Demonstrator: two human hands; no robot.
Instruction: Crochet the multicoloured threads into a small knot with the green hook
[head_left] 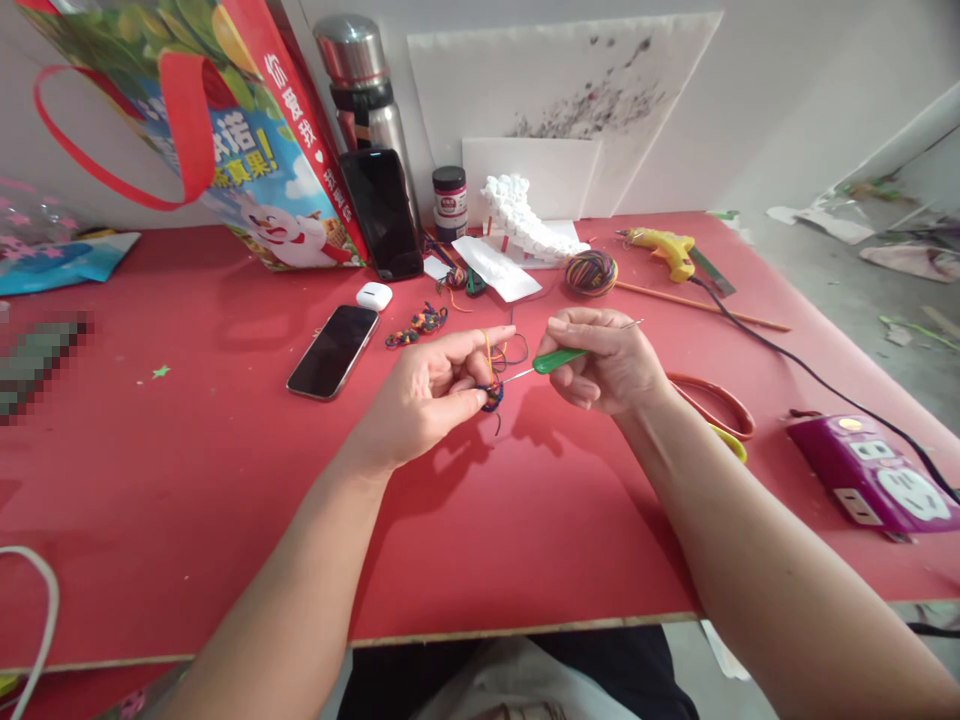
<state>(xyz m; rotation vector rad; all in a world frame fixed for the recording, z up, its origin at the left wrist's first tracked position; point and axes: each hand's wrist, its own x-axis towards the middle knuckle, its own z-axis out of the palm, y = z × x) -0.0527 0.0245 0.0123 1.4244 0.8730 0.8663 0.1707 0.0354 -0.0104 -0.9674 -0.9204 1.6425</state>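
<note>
My left hand (439, 385) pinches a small dark, multicoloured crochet piece (493, 398) between thumb and fingers, with yarn looped around its raised index finger. In my right hand (604, 360) is a crochet hook with a green handle (556, 361); its thin metal shaft points left and meets the crochet piece. Loose yarn curls between the two hands and runs back toward a multicoloured yarn ball (591, 272). A short yarn tail hangs below the piece. Behind my left hand lies another multicoloured crocheted strip (418, 325).
On the red table (525, 540) lie a phone (334, 350), a white earphone case (374, 296), a yellow glue gun (664, 250), a wooden stick, scissors (712, 405) and a purple power box (874, 470). A bag (277, 160), a standing phone and a flask are behind.
</note>
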